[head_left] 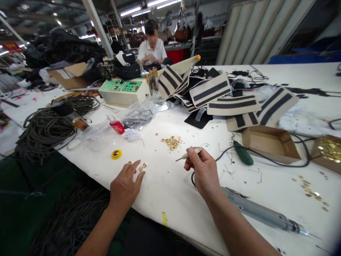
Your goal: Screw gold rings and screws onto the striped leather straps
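Observation:
My left hand rests low over the white table with thumb and index finger apart. Small gold metal fittings lie by its fingertips, and another peeks out beyond the knuckles. My right hand is closed on a short pale-handled tool with a thin metal shaft, its tip aimed left just over the table. Whether it is a screwdriver or an awl I cannot tell. Beyond both hands is a loose pile of gold fittings. A yellow ring-shaped dish with dark amber contents sits left of them.
A grey electric screwdriver lies beside my right forearm. Further right are a green-handled tool, a cardboard tray and scattered gold discs. A red bottle stands left, before a control box. Striped panels pile up behind; a person sits opposite.

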The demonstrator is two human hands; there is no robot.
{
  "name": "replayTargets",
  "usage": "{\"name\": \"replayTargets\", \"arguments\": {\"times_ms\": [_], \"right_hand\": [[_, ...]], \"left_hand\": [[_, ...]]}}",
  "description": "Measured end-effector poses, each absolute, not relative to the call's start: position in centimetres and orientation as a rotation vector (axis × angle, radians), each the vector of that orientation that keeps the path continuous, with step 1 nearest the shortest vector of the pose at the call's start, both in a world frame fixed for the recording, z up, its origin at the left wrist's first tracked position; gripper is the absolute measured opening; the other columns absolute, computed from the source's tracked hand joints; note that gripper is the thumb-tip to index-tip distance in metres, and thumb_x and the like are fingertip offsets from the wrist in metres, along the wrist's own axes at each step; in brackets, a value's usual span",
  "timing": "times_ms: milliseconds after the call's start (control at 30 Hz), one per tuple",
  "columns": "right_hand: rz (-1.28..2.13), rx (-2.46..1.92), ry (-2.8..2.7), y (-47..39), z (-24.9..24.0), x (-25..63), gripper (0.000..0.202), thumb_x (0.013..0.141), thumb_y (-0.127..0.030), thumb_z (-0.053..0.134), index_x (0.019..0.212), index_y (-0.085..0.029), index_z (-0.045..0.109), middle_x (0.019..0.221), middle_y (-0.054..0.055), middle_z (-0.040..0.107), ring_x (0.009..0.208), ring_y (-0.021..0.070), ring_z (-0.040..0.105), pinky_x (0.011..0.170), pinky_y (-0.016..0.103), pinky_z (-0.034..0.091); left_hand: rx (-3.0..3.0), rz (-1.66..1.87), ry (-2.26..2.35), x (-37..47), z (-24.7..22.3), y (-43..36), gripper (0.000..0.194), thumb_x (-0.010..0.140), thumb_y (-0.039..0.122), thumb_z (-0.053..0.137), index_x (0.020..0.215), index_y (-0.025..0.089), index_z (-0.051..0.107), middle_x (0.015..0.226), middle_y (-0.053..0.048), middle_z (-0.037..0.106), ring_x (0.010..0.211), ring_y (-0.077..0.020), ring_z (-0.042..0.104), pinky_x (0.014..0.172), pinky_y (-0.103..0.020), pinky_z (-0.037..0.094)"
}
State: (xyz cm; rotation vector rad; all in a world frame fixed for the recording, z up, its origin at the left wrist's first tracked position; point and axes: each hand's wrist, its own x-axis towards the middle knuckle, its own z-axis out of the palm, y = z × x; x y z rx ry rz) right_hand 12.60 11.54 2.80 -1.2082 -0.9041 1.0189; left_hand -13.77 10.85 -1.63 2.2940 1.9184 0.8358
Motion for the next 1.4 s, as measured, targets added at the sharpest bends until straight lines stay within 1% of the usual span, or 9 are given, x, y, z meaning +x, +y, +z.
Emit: {"name": "replayTargets", "arguments": {"times_ms": [133,300,700,833,900,1000,1100,1300,1400], "right_hand": [[1.050,-1.134,-0.765,12.0,2.9,13.2,0.032,0.091,-0.049,0.075,0.083,-0.020,0.066,0.068,-0.002,0.063,0.057,0.0120,0.055,0.056,0.026,0.045],[1.064,-1.113,-0.701,12.0,3.2,13.7,0.034,0.089,-0.050,0.077,0.079,-0.019,0.065,0.064,-0.003,0.060,0.054,0.0116,0.054,0.055,0.026,0.044],[1.109,-1.050,-0.655,12.0,3.6,14.1,0.034,0.086,-0.049,0.078,0.076,-0.019,0.064,0.063,-0.003,0.059,0.052,0.0111,0.053,0.052,0.026,0.042],[1.116,-1.062,-0.709,11.7,3.7,13.7,0.035,0.088,-0.050,0.076,0.077,-0.019,0.063,0.063,-0.004,0.060,0.053,0.0112,0.054,0.053,0.026,0.043],[1.114,-1.084,-0.781,11.4,3.7,13.4,0.034,0.089,-0.051,0.075,0.079,-0.020,0.064,0.063,-0.003,0.061,0.055,0.0121,0.055,0.055,0.027,0.045],[1.089,-1.146,-0.944,10.7,3.8,12.7,0.031,0.090,-0.050,0.073,0.084,-0.020,0.066,0.063,-0.003,0.062,0.057,0.0136,0.059,0.058,0.028,0.048],[1.084,-1.188,-1.078,10.3,3.8,11.8,0.029,0.091,-0.047,0.073,0.086,-0.019,0.067,0.064,-0.002,0.063,0.057,0.0139,0.061,0.059,0.028,0.049],[1.059,-1.216,-1.177,10.2,3.2,10.9,0.026,0.093,-0.044,0.072,0.088,-0.019,0.068,0.067,-0.002,0.064,0.058,0.0135,0.060,0.060,0.027,0.050],[1.046,-1.222,-1.183,10.3,2.8,10.9,0.027,0.093,-0.045,0.072,0.088,-0.019,0.068,0.068,-0.002,0.064,0.059,0.0138,0.060,0.061,0.028,0.051]], "left_hand": [[2.436,0.859,1.702,-9.2,0.1,13.6,0.029,0.104,0.033,0.052,0.126,0.023,0.069,0.117,-0.007,0.071,0.104,-0.0216,0.071,0.088,-0.030,0.053],[2.324,0.555,1.810,-2.3,0.5,18.7,0.035,0.101,0.040,0.058,0.129,0.024,0.069,0.125,-0.008,0.070,0.110,-0.0256,0.069,0.087,-0.034,0.053],[1.965,0.823,1.718,-1.3,-1.5,18.6,0.015,0.093,0.028,0.064,0.101,0.025,0.076,0.108,-0.006,0.075,0.095,-0.0228,0.069,0.088,-0.035,0.051],[1.689,0.955,1.613,-2.5,-1.8,15.3,0.026,0.092,0.039,0.065,0.108,0.020,0.072,0.092,-0.006,0.077,0.076,-0.0195,0.072,0.069,-0.032,0.057],[1.501,1.027,1.531,-3.0,-2.0,13.3,0.032,0.092,0.042,0.065,0.111,0.017,0.070,0.096,-0.008,0.078,0.078,-0.0204,0.075,0.063,-0.031,0.059],[1.049,1.197,1.338,-3.7,-2.3,10.7,0.038,0.080,0.039,0.080,0.107,0.015,0.069,0.108,-0.012,0.077,0.085,-0.0212,0.077,0.067,-0.031,0.062],[0.726,1.288,1.210,-4.1,-2.3,9.3,0.044,0.069,0.032,0.091,0.103,0.014,0.070,0.104,-0.010,0.078,0.085,-0.0207,0.077,0.072,-0.031,0.062],[0.493,1.380,1.133,-4.9,-2.0,9.3,0.048,0.060,0.023,0.097,0.101,0.014,0.073,0.099,-0.008,0.080,0.076,-0.0117,0.072,0.061,-0.019,0.053],[0.401,1.375,1.043,-5.0,-2.0,9.3,0.046,0.060,0.020,0.097,0.098,0.015,0.073,0.095,-0.006,0.080,0.074,-0.0107,0.071,0.065,-0.021,0.056]]}}
